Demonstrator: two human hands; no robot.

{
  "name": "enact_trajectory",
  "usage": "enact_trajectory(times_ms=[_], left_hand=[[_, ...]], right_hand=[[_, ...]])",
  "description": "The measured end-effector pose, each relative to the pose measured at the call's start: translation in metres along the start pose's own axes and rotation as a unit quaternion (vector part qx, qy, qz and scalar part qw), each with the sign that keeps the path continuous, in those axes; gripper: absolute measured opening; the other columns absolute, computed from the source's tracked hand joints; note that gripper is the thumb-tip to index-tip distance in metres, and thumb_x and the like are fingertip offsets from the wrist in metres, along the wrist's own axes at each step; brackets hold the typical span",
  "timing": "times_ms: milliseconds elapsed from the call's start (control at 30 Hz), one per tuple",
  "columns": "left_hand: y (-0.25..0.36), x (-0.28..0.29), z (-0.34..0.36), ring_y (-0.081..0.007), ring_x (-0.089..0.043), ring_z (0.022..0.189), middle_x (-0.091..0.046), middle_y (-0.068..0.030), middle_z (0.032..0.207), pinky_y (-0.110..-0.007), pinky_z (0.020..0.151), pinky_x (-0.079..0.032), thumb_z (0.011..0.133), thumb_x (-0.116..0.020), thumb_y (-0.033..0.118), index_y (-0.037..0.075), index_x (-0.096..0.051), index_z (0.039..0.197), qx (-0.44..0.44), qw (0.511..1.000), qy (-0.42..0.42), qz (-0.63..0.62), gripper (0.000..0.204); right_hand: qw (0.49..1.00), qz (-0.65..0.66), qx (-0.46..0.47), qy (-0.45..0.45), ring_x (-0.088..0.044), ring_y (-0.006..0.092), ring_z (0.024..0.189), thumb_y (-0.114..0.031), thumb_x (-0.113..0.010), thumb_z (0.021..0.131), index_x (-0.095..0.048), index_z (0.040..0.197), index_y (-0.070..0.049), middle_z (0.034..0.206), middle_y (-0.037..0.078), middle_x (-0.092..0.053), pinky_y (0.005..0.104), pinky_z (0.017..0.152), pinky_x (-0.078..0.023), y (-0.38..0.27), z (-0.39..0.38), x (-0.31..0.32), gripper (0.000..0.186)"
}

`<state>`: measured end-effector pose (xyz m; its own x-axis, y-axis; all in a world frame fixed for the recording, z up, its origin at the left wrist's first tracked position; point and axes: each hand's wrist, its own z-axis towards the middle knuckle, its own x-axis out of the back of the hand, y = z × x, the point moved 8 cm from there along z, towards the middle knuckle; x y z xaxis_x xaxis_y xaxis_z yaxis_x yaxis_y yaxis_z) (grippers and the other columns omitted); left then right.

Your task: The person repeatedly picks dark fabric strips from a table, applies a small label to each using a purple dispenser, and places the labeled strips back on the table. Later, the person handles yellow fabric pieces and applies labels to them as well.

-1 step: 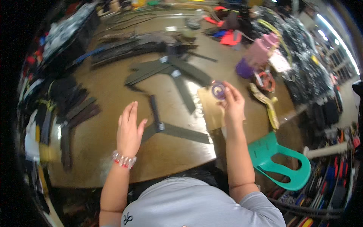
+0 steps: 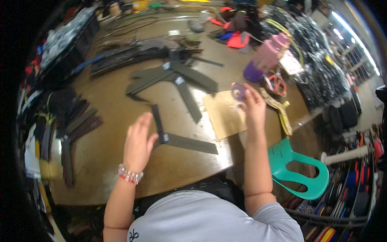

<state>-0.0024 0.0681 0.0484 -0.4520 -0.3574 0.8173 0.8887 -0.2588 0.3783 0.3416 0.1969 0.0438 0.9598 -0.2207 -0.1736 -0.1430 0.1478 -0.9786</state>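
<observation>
Pinching purple ring [image 2: 240, 88]: right fingers [image 2: 254, 96]. Left fingers [image 2: 142, 120] extended, free, beside Y-shaped olive fabric strap [image 2: 189, 144].

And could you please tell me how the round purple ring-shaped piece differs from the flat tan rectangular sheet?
The round purple ring-shaped piece is smaller and has a central hole; the flat tan rectangular sheet is larger and shows none. The purple piece is held up in the right hand, while the tan sheet lies on the glossy brown table. Both appear close to that hand.
</observation>
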Motion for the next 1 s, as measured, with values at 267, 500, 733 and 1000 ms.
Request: enact_trajectory(times_ms=[267, 500, 733, 1000], left_hand=[[0.04, -0.032, 0.02, -0.0214, -0.056, 0.097, -0.058, -0.007, 0.107, -0.033, 0.086, -0.048, 0.075, -0.074, 0.008, 0.003, -0.062, 0.1, -0.086, 0.947, -0.264, -0.16, 0.028], [0.004, 0.014, 0.03, -0.0237, -0.061, 0.099, -0.062, -0.0082, 0.105, -0.034, 0.089, -0.049, 0.078, -0.062, -0.005, 0.006, -0.063, 0.084, -0.111, 0.924, -0.163, -0.327, 0.012], [-0.011, -0.02, 0.023, -0.0312, -0.06, 0.101, -0.065, -0.0095, 0.103, -0.04, 0.092, -0.048, 0.08, -0.057, -0.003, 0.006, -0.066, 0.093, -0.209, 0.919, -0.28, -0.181, 0.018], [0.002, -0.038, 0.009, -0.0367, -0.059, 0.088, -0.054, -0.0178, 0.095, -0.044, 0.077, -0.05, 0.086, -0.067, 0.023, 0.002, -0.058, 0.097, 0.04, 0.988, -0.144, -0.046, 0.025]], right_hand=[[0.874, -0.42, -0.104, 0.219, -0.061, 0.0117, 0.061, -0.015, -0.07, 0.087, -0.059, 0.121, -0.005, 0.09, 0.006, -0.066, 0.0215, 0.051, -0.048, 0.0, 0.139, 0.274, 0.037], [0.915, -0.32, 0.002, 0.247, -0.059, 0.0127, 0.059, -0.013, -0.067, 0.088, -0.056, 0.117, 0.0, 0.088, 0.008, -0.065, 0.0241, 0.048, -0.048, -0.003, 0.125, 0.267, 0.034], [0.983, -0.067, 0.168, -0.02, -0.063, 0.0109, 0.076, -0.016, -0.059, 0.094, -0.065, 0.114, -0.004, 0.105, 0.006, -0.066, 0.0224, 0.057, -0.051, -0.032, 0.006, 0.028, 0.024], [0.976, -0.002, -0.128, -0.177, -0.06, 0.01, 0.066, -0.011, -0.054, 0.096, -0.063, 0.101, 0.0, 0.091, 0.005, -0.065, 0.024, 0.052, -0.05, 0.072, -0.104, -0.138, 0.016]])
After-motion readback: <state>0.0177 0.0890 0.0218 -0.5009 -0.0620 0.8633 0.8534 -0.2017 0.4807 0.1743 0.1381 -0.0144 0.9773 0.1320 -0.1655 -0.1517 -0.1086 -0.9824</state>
